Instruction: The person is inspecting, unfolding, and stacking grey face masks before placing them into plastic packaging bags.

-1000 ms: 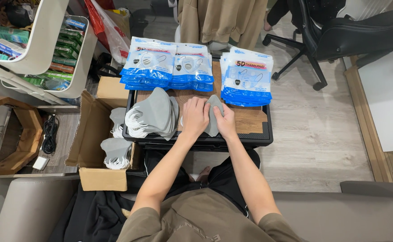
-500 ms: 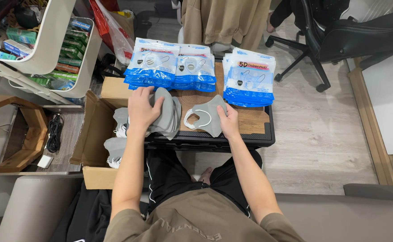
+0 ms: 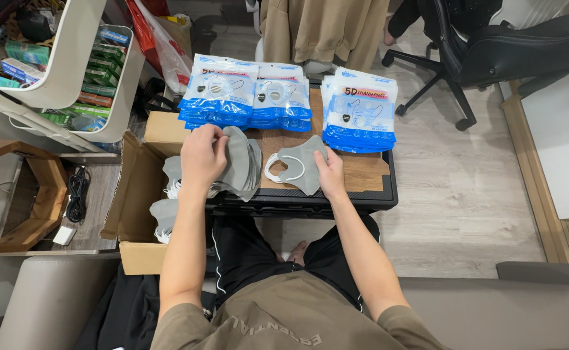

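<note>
The left hand (image 3: 203,155) rests on a stack of grey face masks (image 3: 240,162) at the near left of the small desk (image 3: 368,175), its fingers curled over the top mask and gripping its edge. The right hand (image 3: 330,174) lies just right of the stack, pinching the right side of a single grey mask (image 3: 300,165) that lies flat on the wooden top, its white ear loop (image 3: 276,170) curling out to the left. Along the far edge of the desk lie two piles of blue-and-white mask packets (image 3: 248,97) and, to their right, a third pile (image 3: 360,110). Left of the desk an open cardboard box (image 3: 135,194) holds more grey masks (image 3: 164,217).
</note>
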